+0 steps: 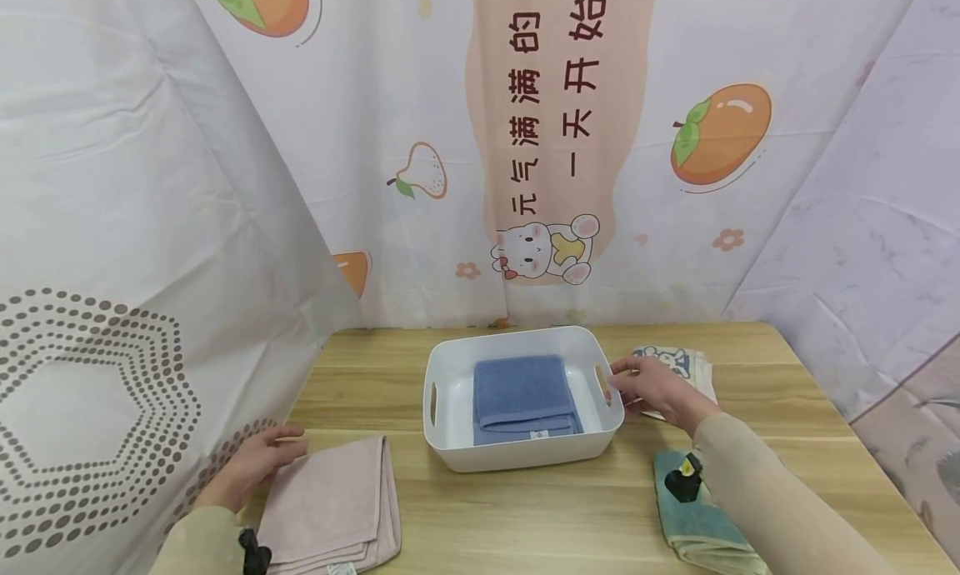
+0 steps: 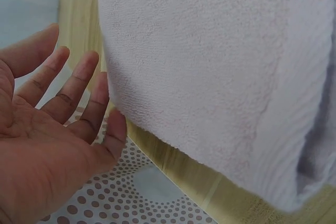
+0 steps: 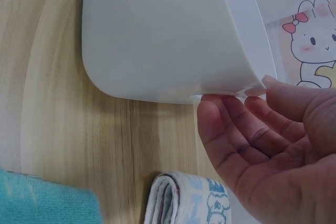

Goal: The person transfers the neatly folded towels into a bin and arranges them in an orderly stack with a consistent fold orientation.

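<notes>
A white plastic basket [image 1: 525, 458] stands in the middle of the table with a folded blue towel [image 1: 521, 392] lying inside. At its right end my right hand [image 1: 656, 389] grips it, fingers [image 3: 218, 124] at the handle slot and thumb by the rim, as the right wrist view shows. My left hand [image 1: 258, 462] is beside a folded pink towel [image 1: 330, 500] at the front left. Its fingers are spread and relaxed, with the little fingertip right at the towel's edge in the left wrist view [image 2: 194, 61]; nothing is held in it.
Behind the right hand lies a folded white towel with a blue print [image 1: 693, 371]. A folded green towel [image 1: 686, 508] sits at the front right, partly under the right forearm. Printed curtains [image 1: 420, 250] hang along the table's back and left sides.
</notes>
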`<state>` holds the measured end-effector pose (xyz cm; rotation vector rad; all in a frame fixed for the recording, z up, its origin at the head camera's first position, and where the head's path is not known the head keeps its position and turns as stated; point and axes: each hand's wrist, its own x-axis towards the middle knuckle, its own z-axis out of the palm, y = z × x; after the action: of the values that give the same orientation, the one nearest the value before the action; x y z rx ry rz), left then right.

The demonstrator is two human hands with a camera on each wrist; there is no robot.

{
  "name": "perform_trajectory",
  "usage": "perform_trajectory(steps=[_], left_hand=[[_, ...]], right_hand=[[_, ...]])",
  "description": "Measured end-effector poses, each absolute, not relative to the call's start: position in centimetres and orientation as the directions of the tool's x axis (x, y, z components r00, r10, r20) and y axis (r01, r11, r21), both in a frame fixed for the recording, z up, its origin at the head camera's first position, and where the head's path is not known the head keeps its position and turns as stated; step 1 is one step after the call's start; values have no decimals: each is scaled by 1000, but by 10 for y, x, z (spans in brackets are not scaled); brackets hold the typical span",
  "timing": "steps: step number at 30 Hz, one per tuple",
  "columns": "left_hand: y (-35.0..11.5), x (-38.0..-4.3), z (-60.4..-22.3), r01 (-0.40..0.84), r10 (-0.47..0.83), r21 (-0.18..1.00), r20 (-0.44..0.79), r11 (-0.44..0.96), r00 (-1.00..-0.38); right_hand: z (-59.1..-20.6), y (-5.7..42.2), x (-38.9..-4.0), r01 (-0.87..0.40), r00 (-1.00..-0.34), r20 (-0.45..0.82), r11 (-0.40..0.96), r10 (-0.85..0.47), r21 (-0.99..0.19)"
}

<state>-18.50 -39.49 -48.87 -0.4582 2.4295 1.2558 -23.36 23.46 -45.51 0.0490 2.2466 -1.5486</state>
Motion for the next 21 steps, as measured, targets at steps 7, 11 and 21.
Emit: perform_trajectory(steps=[7, 11, 21], left_hand=[[-393, -185, -491, -460, -145, 687, -465, 563, -873], [-392, -183, -491, -450, -151, 689, -451, 568, -880], [-391, -178, -492, -425, -121, 688, -445, 588, -887]], right_hand=[[-456, 234, -234, 248, -917, -346, 393, -200, -886], [-456, 233, -234, 245, -917, -343, 392, -202, -887], [-455, 233, -232, 253, -917, -350, 399, -191, -881]])
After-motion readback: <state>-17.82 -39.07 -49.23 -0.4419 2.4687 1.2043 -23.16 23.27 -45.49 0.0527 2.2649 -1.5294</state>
